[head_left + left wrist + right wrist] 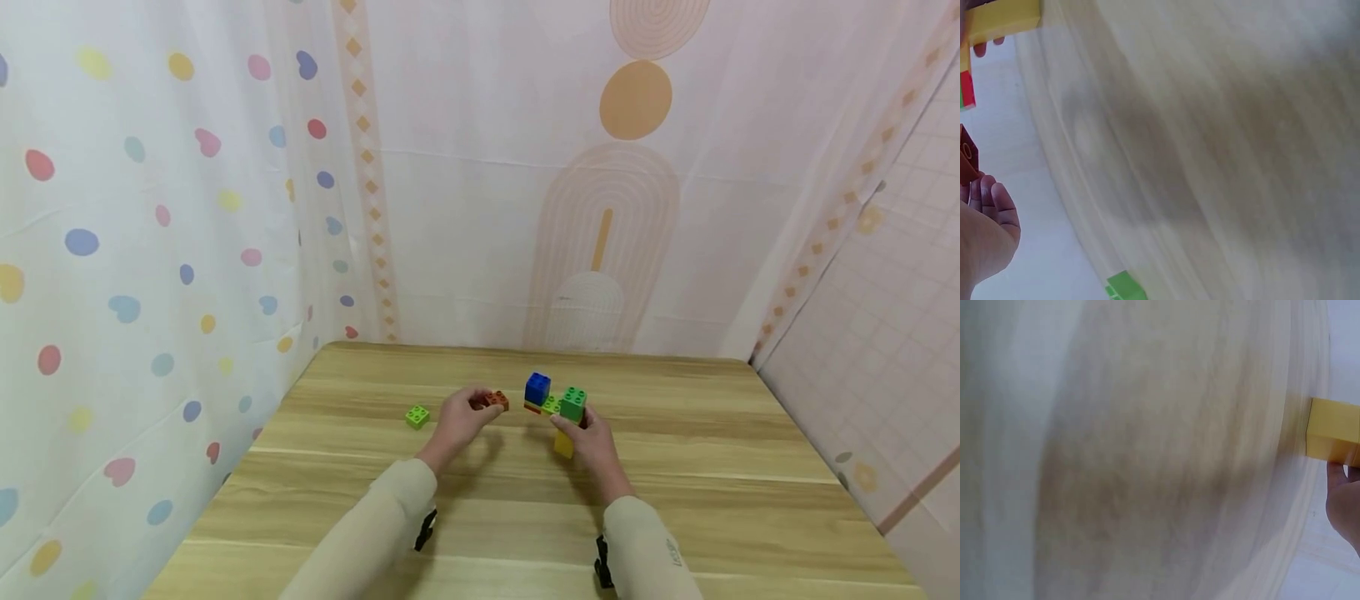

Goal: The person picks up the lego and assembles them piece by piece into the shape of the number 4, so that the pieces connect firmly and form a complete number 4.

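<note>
My left hand (462, 422) pinches a reddish-brown toy brick (497, 401) between thumb and fingers; the underside of this brick (967, 153) shows in the left wrist view. To its right, my right hand (595, 442) grips a joined assembly of toy bricks. A dark green brick (573, 402) tops its near end, with a yellow brick (564, 444) below. At the far end a blue brick (537, 389) stands up, and a lime brick (552, 405) lies between. The brown brick is apart from the assembly. In the right wrist view the yellow brick (1335, 429) sits above my fingertips.
A loose lime-green brick (417, 417) lies on the wooden table (675, 425), left of my left hand. Patterned curtains (465, 208) hang behind the table and along its left side. Dark wrist straps (424, 530) show under the sleeves.
</note>
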### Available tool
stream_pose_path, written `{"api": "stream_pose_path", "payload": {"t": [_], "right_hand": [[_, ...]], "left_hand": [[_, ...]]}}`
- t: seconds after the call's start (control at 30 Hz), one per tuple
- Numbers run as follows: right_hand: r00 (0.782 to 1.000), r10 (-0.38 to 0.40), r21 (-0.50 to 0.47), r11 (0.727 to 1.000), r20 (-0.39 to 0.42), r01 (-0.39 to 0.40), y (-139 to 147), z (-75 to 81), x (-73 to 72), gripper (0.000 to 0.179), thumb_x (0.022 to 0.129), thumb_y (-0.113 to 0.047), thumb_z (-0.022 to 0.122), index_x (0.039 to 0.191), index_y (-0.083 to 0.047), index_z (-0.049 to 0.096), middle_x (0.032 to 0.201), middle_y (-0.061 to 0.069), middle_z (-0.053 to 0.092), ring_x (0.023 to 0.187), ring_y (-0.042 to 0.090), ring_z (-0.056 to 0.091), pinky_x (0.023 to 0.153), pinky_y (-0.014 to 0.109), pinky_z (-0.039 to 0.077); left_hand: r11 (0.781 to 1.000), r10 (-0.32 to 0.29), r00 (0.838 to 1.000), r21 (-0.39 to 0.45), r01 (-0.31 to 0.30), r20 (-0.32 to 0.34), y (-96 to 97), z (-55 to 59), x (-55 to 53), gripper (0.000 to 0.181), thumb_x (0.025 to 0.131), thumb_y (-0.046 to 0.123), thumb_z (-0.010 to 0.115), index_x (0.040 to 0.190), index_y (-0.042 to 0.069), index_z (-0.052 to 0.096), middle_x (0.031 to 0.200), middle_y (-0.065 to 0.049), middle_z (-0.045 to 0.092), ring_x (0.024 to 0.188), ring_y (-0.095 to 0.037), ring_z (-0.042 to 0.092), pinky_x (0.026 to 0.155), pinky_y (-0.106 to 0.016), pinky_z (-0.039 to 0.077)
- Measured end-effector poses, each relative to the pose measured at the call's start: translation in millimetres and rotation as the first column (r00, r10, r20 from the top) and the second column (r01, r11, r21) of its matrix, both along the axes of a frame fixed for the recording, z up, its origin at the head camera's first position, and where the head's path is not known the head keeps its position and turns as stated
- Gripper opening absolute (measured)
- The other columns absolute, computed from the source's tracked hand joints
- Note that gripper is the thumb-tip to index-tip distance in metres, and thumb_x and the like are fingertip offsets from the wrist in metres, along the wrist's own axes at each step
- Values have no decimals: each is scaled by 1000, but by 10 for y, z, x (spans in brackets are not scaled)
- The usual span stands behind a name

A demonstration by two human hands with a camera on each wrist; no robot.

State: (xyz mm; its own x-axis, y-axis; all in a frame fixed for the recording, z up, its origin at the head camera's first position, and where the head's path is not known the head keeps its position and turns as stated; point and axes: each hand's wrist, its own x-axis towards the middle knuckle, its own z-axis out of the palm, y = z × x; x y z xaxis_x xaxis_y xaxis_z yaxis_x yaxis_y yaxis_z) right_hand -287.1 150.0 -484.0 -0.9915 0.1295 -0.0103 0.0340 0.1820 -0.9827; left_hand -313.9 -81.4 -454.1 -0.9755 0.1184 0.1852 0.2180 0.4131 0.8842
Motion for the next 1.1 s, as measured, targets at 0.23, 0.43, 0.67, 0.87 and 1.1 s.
{"api": "stream_pose_path", "payload": {"t": [0.23,0.43,0.67,0.87,1.1], "right_hand": [[1000,22,14,1000,19,-22,47,-32,-35,54,91,-36,73,133,-6,57,124,14,63,110,26,57,99,44,44],[999,37,19,999,31,-38,72,-28,-42,55,91,-37,73,134,-6,57,126,15,62,114,27,56,102,46,42],[996,69,30,997,50,-71,129,-18,-67,56,90,-39,73,133,-7,58,127,13,62,116,27,55,104,47,39],[994,93,54,994,52,-95,181,-10,-88,54,91,-40,72,133,-8,58,126,13,62,117,28,53,107,50,37],[992,111,56,992,56,-115,193,-1,-105,57,90,-43,72,133,-8,58,128,13,61,121,29,52,108,53,34]], "left_hand": [[1000,16,999,-8,-16,28,-7,115,-46,41,89,24,77,122,2,66,107,-9,66,93,-20,60,77,-33,53],[1000,4,1000,5,-4,29,0,208,-94,39,88,24,78,121,5,68,104,-7,67,90,-19,60,74,-32,52],[1000,-26,999,0,26,33,41,323,-169,40,87,28,79,120,6,69,104,-6,67,91,-19,60,75,-32,51],[997,-71,997,-12,72,37,133,432,-204,43,86,31,80,120,7,70,105,-5,66,94,-20,60,78,-34,52],[989,-138,990,-54,139,19,252,528,-231,44,86,36,79,122,12,70,113,-3,64,104,-21,56,85,-39,50]]}}
